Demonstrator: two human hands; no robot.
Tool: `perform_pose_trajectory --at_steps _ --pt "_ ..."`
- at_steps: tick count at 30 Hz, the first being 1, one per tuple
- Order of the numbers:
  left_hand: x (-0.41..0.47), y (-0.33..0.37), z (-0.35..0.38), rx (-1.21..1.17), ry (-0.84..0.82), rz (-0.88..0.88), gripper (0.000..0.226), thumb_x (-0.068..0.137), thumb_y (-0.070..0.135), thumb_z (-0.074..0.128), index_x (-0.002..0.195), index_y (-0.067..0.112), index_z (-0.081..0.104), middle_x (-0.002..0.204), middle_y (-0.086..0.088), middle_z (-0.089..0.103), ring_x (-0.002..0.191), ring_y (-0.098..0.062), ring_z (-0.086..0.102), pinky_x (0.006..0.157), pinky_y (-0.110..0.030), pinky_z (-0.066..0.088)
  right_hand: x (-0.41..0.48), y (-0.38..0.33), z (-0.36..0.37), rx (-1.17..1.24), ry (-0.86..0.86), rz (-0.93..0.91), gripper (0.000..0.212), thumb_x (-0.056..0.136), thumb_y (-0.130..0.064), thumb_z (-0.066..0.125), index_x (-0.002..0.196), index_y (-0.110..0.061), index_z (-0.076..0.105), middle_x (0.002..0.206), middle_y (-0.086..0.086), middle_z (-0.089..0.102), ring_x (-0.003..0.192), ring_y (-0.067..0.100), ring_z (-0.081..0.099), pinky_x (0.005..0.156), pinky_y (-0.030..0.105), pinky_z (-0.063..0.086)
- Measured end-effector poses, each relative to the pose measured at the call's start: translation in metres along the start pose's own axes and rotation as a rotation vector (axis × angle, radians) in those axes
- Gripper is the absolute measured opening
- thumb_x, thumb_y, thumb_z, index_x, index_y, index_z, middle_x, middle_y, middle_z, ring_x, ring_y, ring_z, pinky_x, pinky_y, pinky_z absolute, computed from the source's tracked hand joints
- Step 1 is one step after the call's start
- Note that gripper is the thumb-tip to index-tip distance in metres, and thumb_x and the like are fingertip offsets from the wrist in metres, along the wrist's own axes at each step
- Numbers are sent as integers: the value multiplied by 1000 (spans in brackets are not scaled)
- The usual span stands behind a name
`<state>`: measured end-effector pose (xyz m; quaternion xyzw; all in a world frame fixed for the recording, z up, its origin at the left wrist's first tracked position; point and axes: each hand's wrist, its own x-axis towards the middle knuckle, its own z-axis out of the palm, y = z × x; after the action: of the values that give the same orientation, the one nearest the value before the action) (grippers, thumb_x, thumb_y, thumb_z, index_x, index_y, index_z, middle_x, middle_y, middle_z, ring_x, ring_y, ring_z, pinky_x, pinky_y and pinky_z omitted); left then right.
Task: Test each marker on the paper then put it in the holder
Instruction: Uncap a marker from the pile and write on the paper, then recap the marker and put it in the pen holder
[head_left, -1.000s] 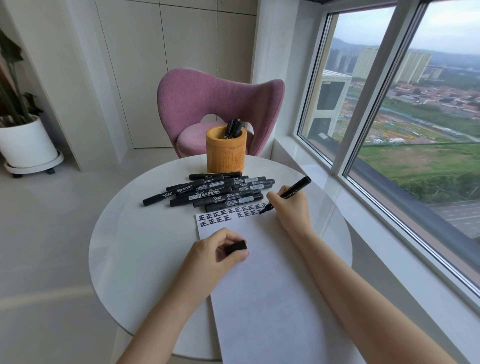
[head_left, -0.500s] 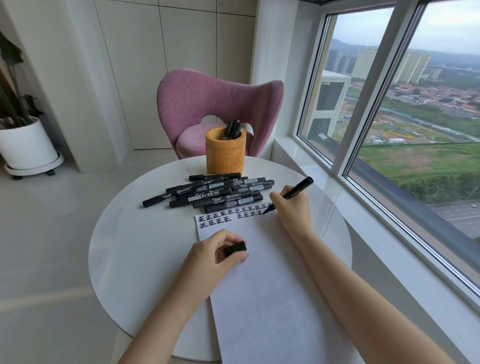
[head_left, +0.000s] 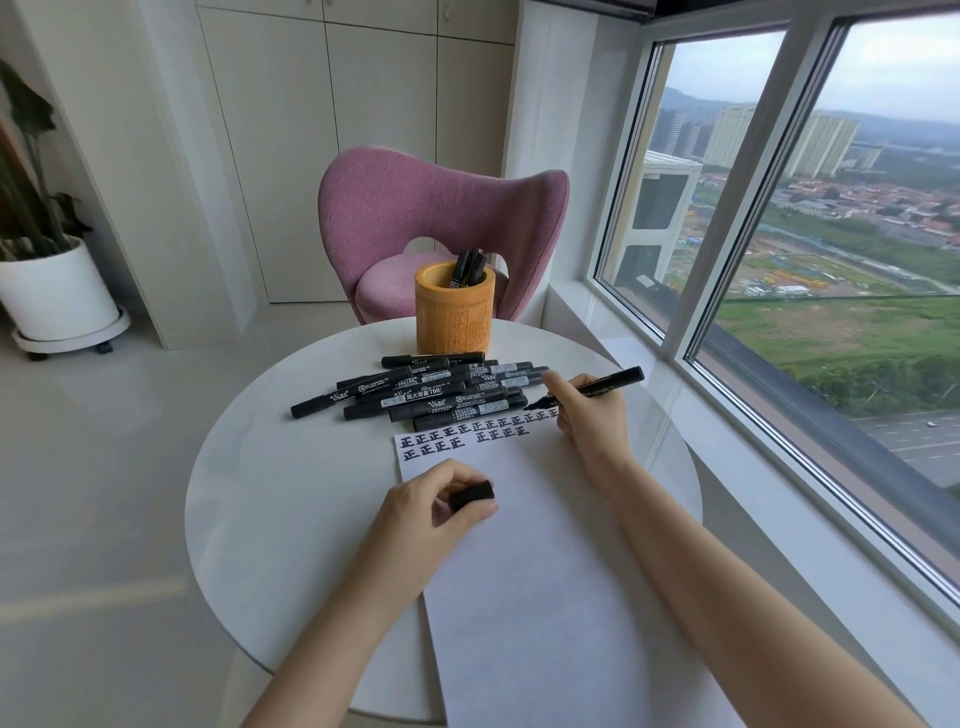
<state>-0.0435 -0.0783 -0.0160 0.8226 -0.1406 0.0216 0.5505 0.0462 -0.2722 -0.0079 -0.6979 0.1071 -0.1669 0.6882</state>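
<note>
A white sheet of paper (head_left: 540, 561) lies on the round white table (head_left: 270, 499), with two rows of black test marks (head_left: 467, 435) along its far edge. My right hand (head_left: 592, 421) grips an uncapped black marker (head_left: 608, 385), its tip at the right end of the top row of marks. My left hand (head_left: 431, 514) rests on the paper's left side and pinches the black cap (head_left: 470, 494). A pile of several capped black markers (head_left: 426, 389) lies just beyond the paper. Behind it stands the orange holder (head_left: 454, 312) with a few markers in it.
A pink armchair (head_left: 436, 218) stands right behind the table. A large window (head_left: 810, 218) and its sill run along the right. A potted plant in a white pot (head_left: 57, 291) sits on the floor at far left.
My right hand has shifted the marker tip slightly right and away along the top row of marks. My left hand with the cap has stayed put.
</note>
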Motion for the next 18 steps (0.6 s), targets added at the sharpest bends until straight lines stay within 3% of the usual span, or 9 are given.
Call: perform_pose_trajectory --at_steps 3,7,11,14,18 --pt "1 -1 -1 4 39 22 11 80 20 73 85 28 66 77 28 63 54 -3 43 58 -8 37 0 -6 -3 77 -68 17 31 82 -19 75 68 -13 48 49 -2 35 41 9 27 40 17 24" --pt "3 -1 -3 -77 123 4 11 80 19 72 88 26 68 85 19 67 58 -4 46 59 -9 39 -11 -20 -12 38 -165 -3 41 82 -23 75 59 -15 42 56 4 31 49 15 25 44 19 17" --pt "6 0 -4 -152 140 -32 13 79 18 73 89 25 68 87 13 70 66 -7 56 61 -10 40 -32 -31 -15 115 -203 46 34 85 -33 71 66 -10 56 59 7 35 52 16 32 46 20 22" --pt "5 2 -4 -160 140 -44 17 78 19 74 91 25 65 86 6 71 58 -7 50 59 -11 39 -49 -37 -13 168 -226 16 32 90 -29 65 71 -6 54 55 4 27 49 15 24 43 20 19" --pt "5 8 -8 -176 165 -38 18 76 16 76 85 23 62 85 5 72 61 0 55 62 -12 41 -69 -40 -2 178 -236 12 35 92 -19 63 62 -14 44 48 -5 20 44 11 16 42 19 14"
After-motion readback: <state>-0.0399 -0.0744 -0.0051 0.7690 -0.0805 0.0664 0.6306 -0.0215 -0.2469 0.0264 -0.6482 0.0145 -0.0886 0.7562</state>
